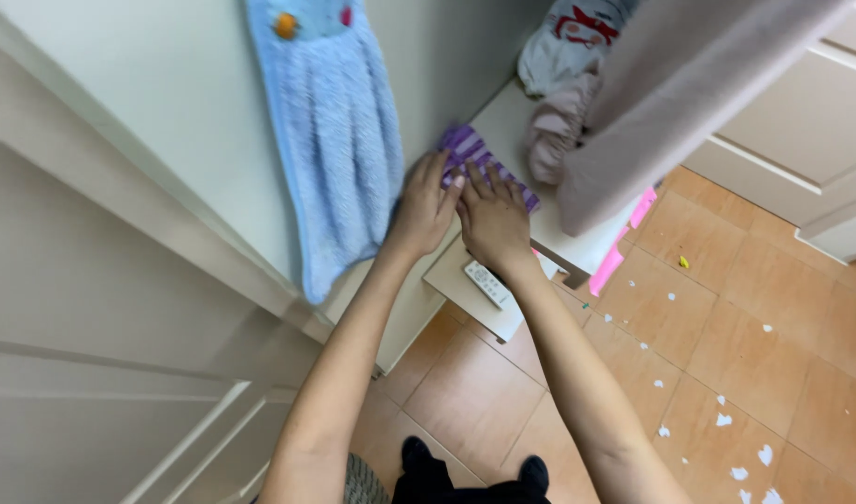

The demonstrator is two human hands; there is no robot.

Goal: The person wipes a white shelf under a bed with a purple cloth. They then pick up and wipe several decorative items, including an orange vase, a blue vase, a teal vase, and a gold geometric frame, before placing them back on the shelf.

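Both hands rest on a purple striped cloth that lies on the white table. The left hand lies palm down on the cloth's near left edge, fingers extended and slightly spread, pressing and not pinching. The right hand lies flat just beside it, the two touching at the fingertips, its fingers also spread over the cloth; neither grip is closed on the fabric.

Step in hand, by judgement: the cloth is being flattened or folded against the table top (no fold line can be made out under the hands). The next move would call for a pinch on one edge or corner, since flat palms cannot lift or turn the fabric.

Around the cloth: a blue fluffy towel hangs on the wall just to its left. Beyond it, further back on the table, sits a pile of white and pink garments. A white remote control lies on a lower shelf nearer the person. White paper scraps litter the tiled floor, well apart to the right.
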